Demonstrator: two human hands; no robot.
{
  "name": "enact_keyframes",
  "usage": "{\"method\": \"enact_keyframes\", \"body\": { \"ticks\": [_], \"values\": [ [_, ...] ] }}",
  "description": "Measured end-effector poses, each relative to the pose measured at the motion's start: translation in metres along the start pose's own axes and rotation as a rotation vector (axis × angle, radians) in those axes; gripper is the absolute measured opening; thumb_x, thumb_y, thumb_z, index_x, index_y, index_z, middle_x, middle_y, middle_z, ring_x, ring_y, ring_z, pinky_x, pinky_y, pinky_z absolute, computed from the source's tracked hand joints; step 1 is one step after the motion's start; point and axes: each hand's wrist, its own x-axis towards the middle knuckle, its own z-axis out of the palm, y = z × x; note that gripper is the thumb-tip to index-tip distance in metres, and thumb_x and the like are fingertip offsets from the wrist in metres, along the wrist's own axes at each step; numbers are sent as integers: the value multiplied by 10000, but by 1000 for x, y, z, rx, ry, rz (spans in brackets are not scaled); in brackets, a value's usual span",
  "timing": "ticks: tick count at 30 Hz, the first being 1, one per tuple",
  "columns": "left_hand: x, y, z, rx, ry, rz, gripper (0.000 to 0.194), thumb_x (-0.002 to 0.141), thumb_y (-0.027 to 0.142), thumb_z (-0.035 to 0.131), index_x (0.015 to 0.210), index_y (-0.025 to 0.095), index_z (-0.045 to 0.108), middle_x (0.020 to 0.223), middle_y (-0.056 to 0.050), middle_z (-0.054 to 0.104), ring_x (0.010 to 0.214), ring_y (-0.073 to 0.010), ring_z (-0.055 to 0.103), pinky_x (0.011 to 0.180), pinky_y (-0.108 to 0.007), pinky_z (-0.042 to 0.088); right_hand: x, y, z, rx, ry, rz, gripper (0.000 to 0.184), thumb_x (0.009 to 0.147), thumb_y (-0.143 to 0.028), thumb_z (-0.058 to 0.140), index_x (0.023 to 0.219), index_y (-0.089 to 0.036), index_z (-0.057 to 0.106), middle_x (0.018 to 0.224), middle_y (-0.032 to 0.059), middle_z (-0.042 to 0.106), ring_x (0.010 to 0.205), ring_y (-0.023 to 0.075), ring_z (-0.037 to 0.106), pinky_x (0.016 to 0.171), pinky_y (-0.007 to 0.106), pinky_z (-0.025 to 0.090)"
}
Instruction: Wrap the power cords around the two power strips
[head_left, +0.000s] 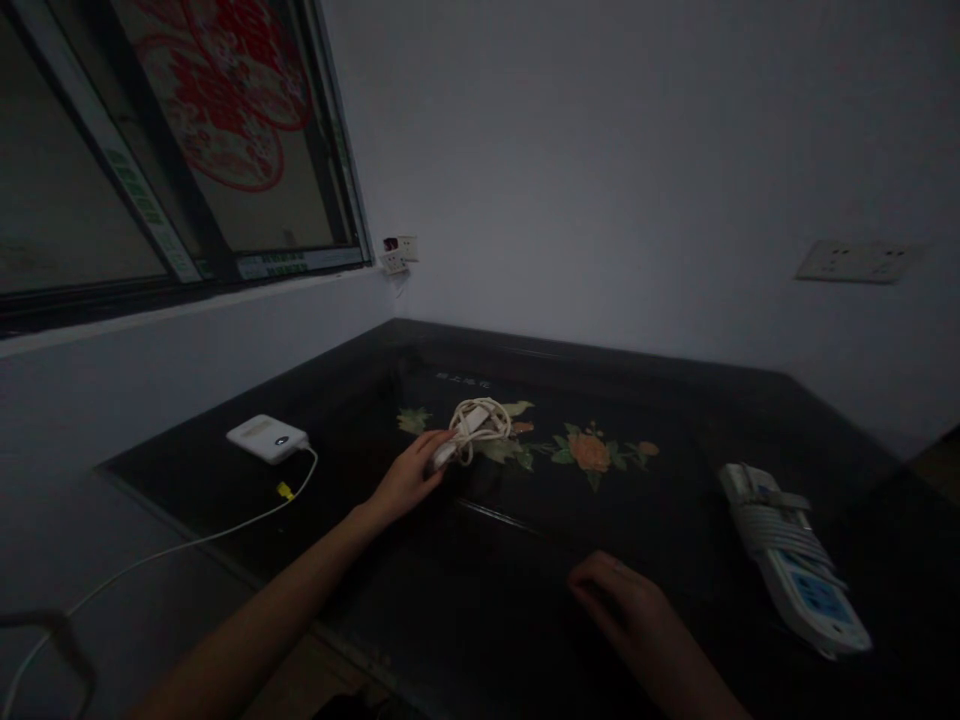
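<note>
On the dark table, a bundle of coiled white cable (491, 432) lies over the painted flower pattern, with a pale block-like piece inside its loops. My left hand (409, 475) is closed on a rounded white end piece of this bundle; the exact kind of that piece is unclear in the dim light. Nearer to me and to the right, my right hand (626, 600) hovers or rests low over the table, its fingers loosely curled in. Nothing shows in it.
A white box-shaped device (268, 438) with a thin white cord and yellow tag (285, 491) sits at left. To the right lies a white power strip (817, 600) wrapped in its cord. Wall sockets (853, 262) and a window (172, 150) stand beyond.
</note>
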Motion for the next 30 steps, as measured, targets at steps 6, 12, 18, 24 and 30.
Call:
{"method": "enact_keyframes", "body": {
  "ticks": [6,12,18,24,30],
  "values": [
    [-1,5,2,39,19,-5,648,782,197,595,1384,324,391,1396,-61,428,1250,-261,459,1047,-446,394,0,2,2,4,-20,-5,173,901,-180,444,876,-225,610,883,28,648,804,163,634,718,275,496],
    [12,18,1,55,24,-5,681,780,346,655,1398,330,369,1428,-75,377,1299,-288,400,1065,-472,367,-1,-1,0,-10,-7,22,157,897,-171,466,860,-225,608,866,14,645,793,154,634,707,252,486],
    [42,28,4,-35,82,-54,567,815,424,607,1346,297,453,1385,-91,406,1256,-293,444,1059,-474,364,0,-1,-2,-15,-44,35,169,897,-156,456,866,-222,608,882,14,645,802,152,634,706,249,486],
    [69,16,18,-58,-10,-130,550,804,463,603,1301,246,509,1316,-125,465,1250,-306,451,1059,-488,351,1,2,-1,-30,-64,40,174,904,-159,448,872,-220,608,887,21,646,811,154,631,714,251,480],
    [63,25,25,31,-144,-116,760,677,509,719,1346,274,443,1497,-117,234,1374,-348,277,1093,-486,294,1,-4,-3,-31,-76,68,174,902,-148,449,879,-207,612,902,27,645,826,162,629,728,269,478]
  ]
}}
